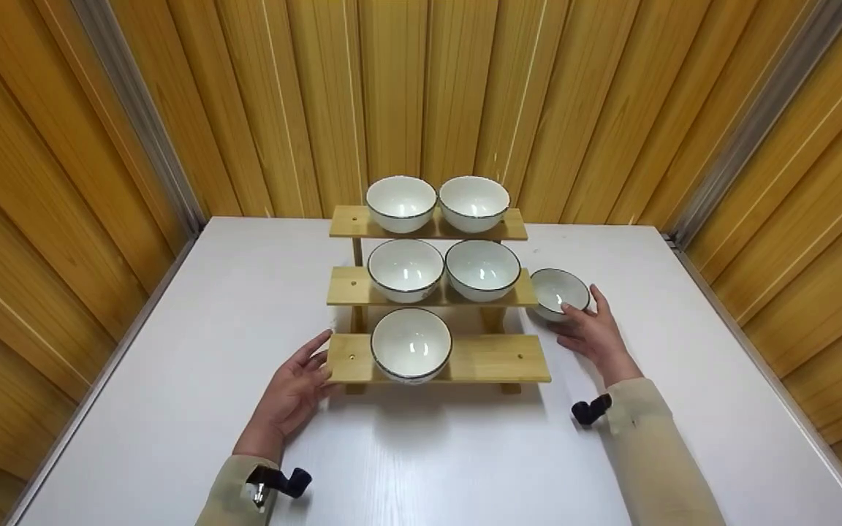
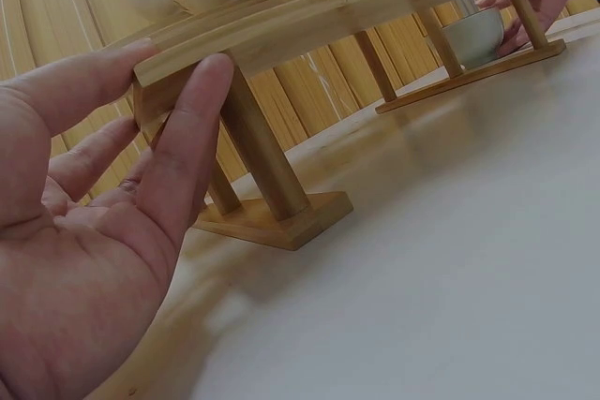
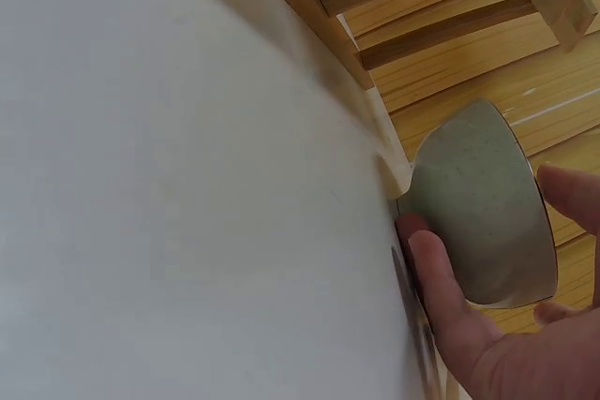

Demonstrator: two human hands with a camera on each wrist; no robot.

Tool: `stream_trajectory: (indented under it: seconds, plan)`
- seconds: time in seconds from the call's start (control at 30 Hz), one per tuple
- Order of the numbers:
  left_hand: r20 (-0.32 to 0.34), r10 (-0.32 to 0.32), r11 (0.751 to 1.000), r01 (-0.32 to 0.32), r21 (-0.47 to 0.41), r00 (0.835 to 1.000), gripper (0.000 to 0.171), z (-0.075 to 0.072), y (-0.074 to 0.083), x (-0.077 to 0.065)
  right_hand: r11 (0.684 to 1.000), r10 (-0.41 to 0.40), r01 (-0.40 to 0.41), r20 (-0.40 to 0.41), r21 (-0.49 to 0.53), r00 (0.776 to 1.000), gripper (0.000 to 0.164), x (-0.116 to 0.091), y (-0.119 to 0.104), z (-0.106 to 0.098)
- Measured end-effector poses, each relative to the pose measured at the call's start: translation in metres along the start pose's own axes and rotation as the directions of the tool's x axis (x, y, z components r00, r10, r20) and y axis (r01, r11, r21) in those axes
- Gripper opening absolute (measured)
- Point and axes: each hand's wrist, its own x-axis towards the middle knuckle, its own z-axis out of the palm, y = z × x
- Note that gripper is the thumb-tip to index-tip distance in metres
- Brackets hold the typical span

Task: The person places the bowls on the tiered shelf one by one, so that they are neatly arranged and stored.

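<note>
A three-step wooden stand [image 1: 494,358] stands on the white table. My left hand [image 1: 295,391] holds the left end of its lowest step, with fingers on both sides of that end in the left wrist view. My right hand [image 1: 596,336] grips a small pale bowl [image 1: 558,288] beside the stand's right side. Fingers [image 3: 436,274] reach under the bowl's side in the right wrist view; whether its foot touches the table I cannot tell. On the lowest step sits one dark-rimmed white bowl [image 1: 411,343], left of the middle.
The middle step carries two bowls side by side, a left bowl [image 1: 406,269] and a right bowl [image 1: 482,269]. Two more, a left bowl [image 1: 401,202] and a right bowl [image 1: 474,202], stand on top. Wood-patterned walls [image 1: 457,88] enclose the table [image 1: 245,292] behind and at the sides.
</note>
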Motion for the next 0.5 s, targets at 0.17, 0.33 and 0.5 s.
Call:
stream_trajectory:
  seconds: [0.17, 0.33, 0.5]
  plan:
    - [-0.001, -0.003, 1.000, 0.003, -0.005, 1.000, 0.074, -0.0005, -0.0002, 0.0002, 0.999, 0.003, -0.004, 0.007, 0.055, 1.000, 0.097, 0.0025, 0.0018, 0.0036]
    - [0.000, -0.004, 1.000, 0.004, 0.006, 1.000, 0.074, -0.0015, -0.0006, 0.0002, 0.993, 0.011, -0.012, 0.011, 0.117, 1.000, 0.098, 0.0046, 0.0018, 0.0047]
    - [0.003, 0.001, 1.000, -0.001, 0.018, 1.000, 0.074, -0.0022, -0.0014, 0.0007, 0.988, 0.024, -0.023, -0.001, 0.150, 1.000, 0.097, 0.0078, 0.0019, 0.0051]
